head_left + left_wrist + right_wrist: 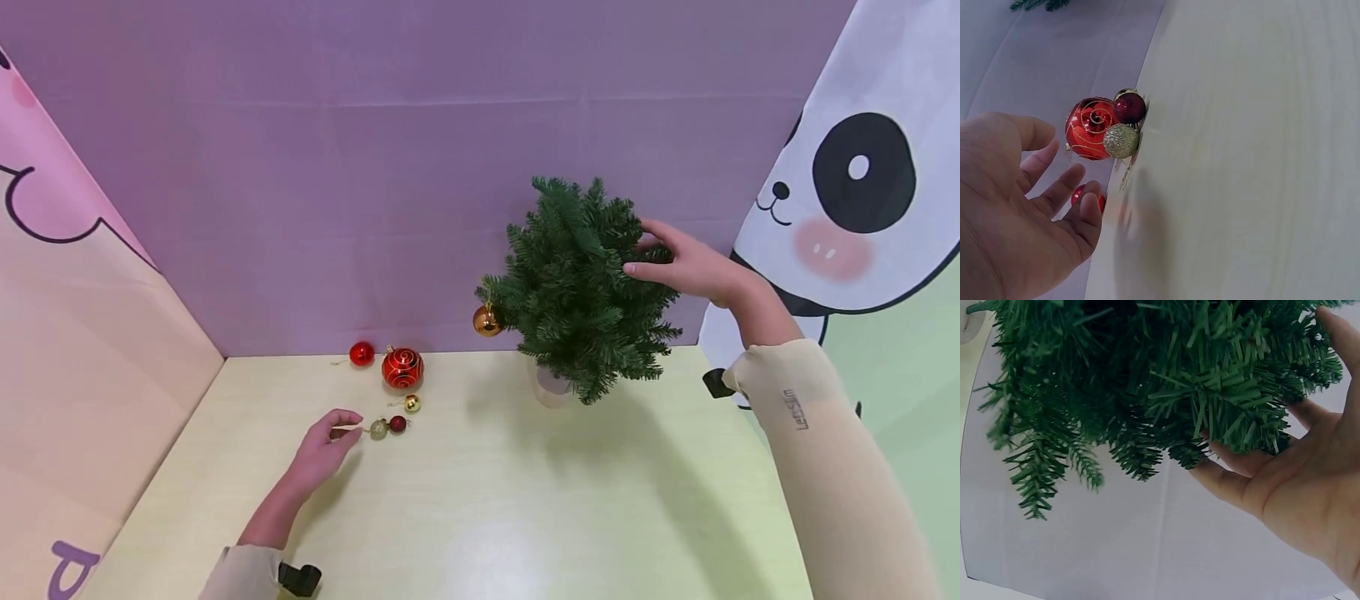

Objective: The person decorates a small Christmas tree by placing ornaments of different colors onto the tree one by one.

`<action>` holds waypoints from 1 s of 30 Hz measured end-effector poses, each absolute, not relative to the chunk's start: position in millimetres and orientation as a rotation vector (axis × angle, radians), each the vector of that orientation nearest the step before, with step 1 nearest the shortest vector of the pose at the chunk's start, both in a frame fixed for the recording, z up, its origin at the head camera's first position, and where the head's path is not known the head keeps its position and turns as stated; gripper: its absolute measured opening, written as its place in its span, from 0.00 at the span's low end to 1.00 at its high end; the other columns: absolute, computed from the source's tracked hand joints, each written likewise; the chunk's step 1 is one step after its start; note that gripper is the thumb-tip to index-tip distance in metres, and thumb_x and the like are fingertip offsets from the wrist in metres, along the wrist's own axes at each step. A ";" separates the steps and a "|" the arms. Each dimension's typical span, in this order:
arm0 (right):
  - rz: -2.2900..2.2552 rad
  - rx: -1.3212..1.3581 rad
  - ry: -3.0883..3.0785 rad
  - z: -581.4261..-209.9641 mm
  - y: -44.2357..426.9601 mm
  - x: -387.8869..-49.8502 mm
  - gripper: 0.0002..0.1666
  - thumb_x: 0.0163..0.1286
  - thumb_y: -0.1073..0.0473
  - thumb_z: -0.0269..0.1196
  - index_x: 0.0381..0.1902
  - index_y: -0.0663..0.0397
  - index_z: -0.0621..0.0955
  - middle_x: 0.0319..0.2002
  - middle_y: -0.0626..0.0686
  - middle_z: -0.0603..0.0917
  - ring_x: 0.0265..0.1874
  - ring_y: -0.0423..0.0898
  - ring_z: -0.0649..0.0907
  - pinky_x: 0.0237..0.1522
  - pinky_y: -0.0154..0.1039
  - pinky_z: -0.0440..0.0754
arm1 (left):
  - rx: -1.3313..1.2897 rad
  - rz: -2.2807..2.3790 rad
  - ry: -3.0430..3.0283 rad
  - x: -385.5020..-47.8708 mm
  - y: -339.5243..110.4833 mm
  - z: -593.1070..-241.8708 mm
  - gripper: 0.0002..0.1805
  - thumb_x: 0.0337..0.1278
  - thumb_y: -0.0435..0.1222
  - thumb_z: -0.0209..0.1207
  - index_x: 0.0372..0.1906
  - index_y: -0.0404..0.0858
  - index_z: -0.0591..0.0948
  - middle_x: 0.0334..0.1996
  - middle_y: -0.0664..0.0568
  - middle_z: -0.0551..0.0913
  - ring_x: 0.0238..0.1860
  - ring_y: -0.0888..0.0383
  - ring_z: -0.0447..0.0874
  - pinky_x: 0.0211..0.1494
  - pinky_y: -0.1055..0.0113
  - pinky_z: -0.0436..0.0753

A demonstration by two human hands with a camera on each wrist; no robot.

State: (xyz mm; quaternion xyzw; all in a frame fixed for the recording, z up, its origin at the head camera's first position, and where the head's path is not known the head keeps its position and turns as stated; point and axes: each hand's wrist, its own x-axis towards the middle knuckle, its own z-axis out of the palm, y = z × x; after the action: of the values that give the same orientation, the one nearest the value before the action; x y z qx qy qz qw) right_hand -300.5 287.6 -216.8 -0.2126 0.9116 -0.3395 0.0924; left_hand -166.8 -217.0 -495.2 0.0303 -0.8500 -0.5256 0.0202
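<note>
A small green artificial Christmas tree (581,275) stands at the back right of the table, with a shiny copper-gold ball ornament (487,321) hanging on its left side. Spread, lightly bent fingers of my right hand (682,262) touch the branches on its right; some tips are hidden among the needles. My left hand (322,454) hovers over the table, fingers loosely bent. Just beyond its fingertips lies a glittery pale-gold ball (1121,140) with a string loop. Against that ball is a small dark-red ball (397,424). Nothing shows between the left fingers in the left wrist view.
Behind these lie a small shiny gold ball (412,403), a large red ball with gold swirls (402,368) and a plain red ball (362,354). A purple backdrop (337,208) rises at the table's back edge, with printed panels at both sides.
</note>
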 end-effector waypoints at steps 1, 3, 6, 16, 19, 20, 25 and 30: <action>-1.004 -0.632 2.705 -217.0 287.6 -298.6 0.54 0.69 0.42 0.60 0.78 0.43 0.40 0.72 0.60 0.57 0.71 0.61 0.55 0.62 0.64 0.60 | 0.096 -1.630 -2.637 -165.9 -217.2 -495.8 0.15 0.70 0.33 0.53 0.55 0.28 0.73 0.56 0.35 0.75 0.53 0.43 0.76 0.47 0.62 0.77; -1.000 -0.631 2.700 -217.1 287.3 -294.2 0.55 0.69 0.42 0.61 0.78 0.42 0.40 0.72 0.60 0.57 0.71 0.61 0.56 0.61 0.64 0.61 | 0.105 -1.624 -2.643 -163.9 -217.7 -496.7 0.15 0.70 0.33 0.53 0.55 0.28 0.73 0.55 0.36 0.75 0.53 0.43 0.76 0.48 0.61 0.77; -0.992 -0.641 2.700 -216.9 287.5 -289.2 0.55 0.69 0.42 0.61 0.78 0.41 0.39 0.72 0.60 0.56 0.70 0.62 0.57 0.60 0.64 0.63 | 0.114 -1.613 -2.642 -162.4 -219.1 -497.7 0.15 0.70 0.33 0.53 0.56 0.29 0.74 0.55 0.37 0.76 0.55 0.43 0.76 0.51 0.60 0.77; -0.958 -0.630 2.737 -219.8 289.3 -277.4 0.55 0.67 0.39 0.61 0.78 0.40 0.40 0.71 0.57 0.57 0.68 0.59 0.62 0.57 0.61 0.68 | 0.120 -1.650 -2.603 -159.0 -217.8 -498.7 0.14 0.70 0.32 0.53 0.54 0.28 0.74 0.55 0.36 0.76 0.53 0.43 0.77 0.47 0.64 0.77; -0.951 -0.630 2.754 -219.6 287.5 -273.1 0.55 0.67 0.38 0.61 0.78 0.40 0.41 0.71 0.58 0.58 0.64 0.60 0.67 0.55 0.59 0.70 | 0.113 -1.659 -2.598 -159.0 -216.7 -499.7 0.14 0.69 0.31 0.53 0.54 0.28 0.74 0.54 0.36 0.76 0.53 0.44 0.77 0.47 0.65 0.77; -0.945 -0.631 2.765 -219.5 286.7 -271.6 0.55 0.67 0.38 0.61 0.78 0.40 0.41 0.71 0.58 0.58 0.63 0.60 0.68 0.54 0.58 0.70 | 0.109 -1.660 -2.596 -158.9 -216.5 -499.9 0.13 0.69 0.31 0.52 0.54 0.28 0.74 0.54 0.36 0.76 0.52 0.44 0.77 0.46 0.65 0.77; -0.903 -0.617 2.823 -220.7 283.9 -264.5 0.56 0.66 0.36 0.60 0.78 0.43 0.41 0.70 0.61 0.58 0.62 0.61 0.69 0.55 0.60 0.70 | 0.125 -1.681 -2.603 -158.5 -214.9 -500.8 0.13 0.70 0.31 0.52 0.54 0.28 0.75 0.54 0.35 0.77 0.50 0.45 0.78 0.44 0.64 0.77; -0.875 -0.590 2.862 -222.4 280.9 -258.6 0.57 0.65 0.33 0.59 0.78 0.42 0.41 0.69 0.62 0.60 0.62 0.62 0.68 0.56 0.62 0.68 | 0.142 -1.689 -2.615 -158.7 -215.2 -502.7 0.13 0.70 0.32 0.53 0.54 0.30 0.75 0.54 0.35 0.77 0.49 0.46 0.78 0.43 0.63 0.77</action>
State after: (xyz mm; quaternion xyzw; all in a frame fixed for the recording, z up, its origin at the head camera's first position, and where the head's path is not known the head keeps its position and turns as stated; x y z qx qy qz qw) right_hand -258.6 280.9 -222.4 -0.1931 0.9372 -0.2867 0.0457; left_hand -158.7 -215.2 -502.7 0.0457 -0.8390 -0.5421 0.0127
